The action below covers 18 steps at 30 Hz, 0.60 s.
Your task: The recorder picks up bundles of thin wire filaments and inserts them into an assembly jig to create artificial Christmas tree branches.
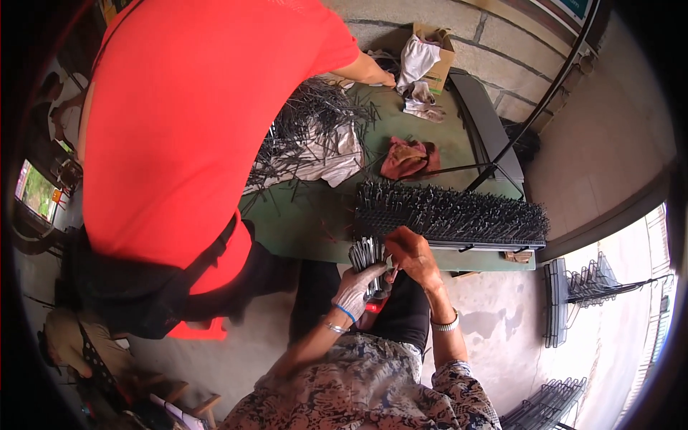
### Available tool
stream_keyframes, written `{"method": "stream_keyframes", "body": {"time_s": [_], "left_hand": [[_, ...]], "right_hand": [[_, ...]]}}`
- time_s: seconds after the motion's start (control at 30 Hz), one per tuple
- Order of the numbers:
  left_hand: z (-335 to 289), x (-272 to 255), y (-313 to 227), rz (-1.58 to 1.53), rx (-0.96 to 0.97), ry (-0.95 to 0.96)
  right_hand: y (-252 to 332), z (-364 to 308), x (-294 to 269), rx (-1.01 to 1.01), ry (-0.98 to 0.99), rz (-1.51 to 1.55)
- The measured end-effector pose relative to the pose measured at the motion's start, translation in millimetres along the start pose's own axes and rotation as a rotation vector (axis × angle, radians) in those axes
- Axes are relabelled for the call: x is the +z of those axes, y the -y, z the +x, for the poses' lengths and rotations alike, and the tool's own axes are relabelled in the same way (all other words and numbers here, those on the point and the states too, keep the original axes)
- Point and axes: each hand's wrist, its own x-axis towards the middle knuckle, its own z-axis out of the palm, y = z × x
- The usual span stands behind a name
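My left hand (356,289) grips a bundle of thin dark metal pins (367,255) upright near the front edge of a green table (315,222). My right hand (411,254) pinches at the top of that bundle, fingers closed on the pins. Just beyond my hands lies a long black rack (451,213) bristling with many upright pins. A loose heap of the same pins (308,129) lies on a white cloth (337,161) farther back on the table.
A person in a red shirt (186,122) leans over the table's left side, reaching toward a cardboard box (438,54) with white rags. A pink cloth (407,158) lies mid-table. Black wire racks (573,287) stand on the floor at right.
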Motion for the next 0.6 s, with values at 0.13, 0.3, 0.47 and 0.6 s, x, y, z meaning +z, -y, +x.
{"method": "stream_keyframes", "body": {"time_s": [0.13,0.3,0.47,0.6], "left_hand": [[1,-1,1,0.033,0.028,-0.017],[-7,3,-3,0.080,0.097,0.022],[-6,4,-1,0.172,0.016,-0.050],[-3,5,3,0.122,0.004,-0.003]], "right_hand": [[8,-6,-1,0.017,0.001,0.025],[15,-13,-7,0.008,0.033,0.011],[9,-20,-8,0.009,0.007,0.113],[10,-27,-12,0.027,-0.012,0.107]]}}
